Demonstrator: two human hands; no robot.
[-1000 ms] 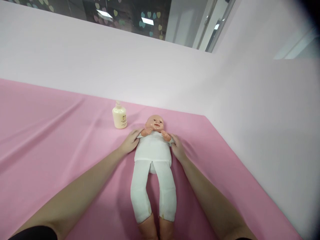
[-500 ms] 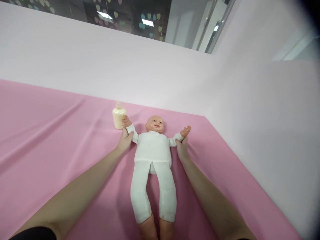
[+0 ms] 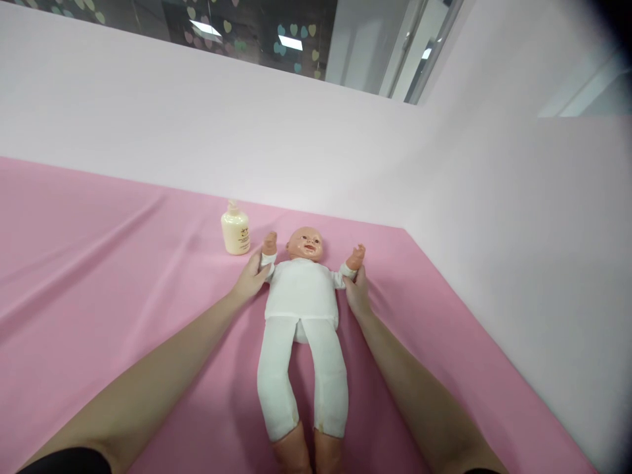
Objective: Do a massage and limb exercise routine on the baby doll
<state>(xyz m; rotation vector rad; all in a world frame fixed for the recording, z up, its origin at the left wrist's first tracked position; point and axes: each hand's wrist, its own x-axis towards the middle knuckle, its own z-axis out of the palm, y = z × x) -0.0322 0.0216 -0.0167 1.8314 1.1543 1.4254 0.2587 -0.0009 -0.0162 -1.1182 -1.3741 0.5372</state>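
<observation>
A baby doll (image 3: 302,289) in a white top and white trousers lies on its back, its head away from me. My left hand (image 3: 251,276) is closed around the doll's sleeved arm on the left, thumb on top. On the other side my right hand (image 3: 357,291) grips the other sleeved arm, its fingers partly hidden beneath. Both doll hands point up and outward beside the head. A cream pump bottle (image 3: 236,230) with dark print stands upright just left of the doll's raised hand, apart from it.
A pink sheet (image 3: 162,276) with a few creases covers the surface under the doll. White walls (image 3: 222,138) rise behind it and along the right. A window (image 3: 257,33) with heart-shaped stickers is above the back wall.
Both doll arms have moved inward toward the head, with my hands still holding them. The doll's left-side hand no longer covers the bottle, so its print now shows.
</observation>
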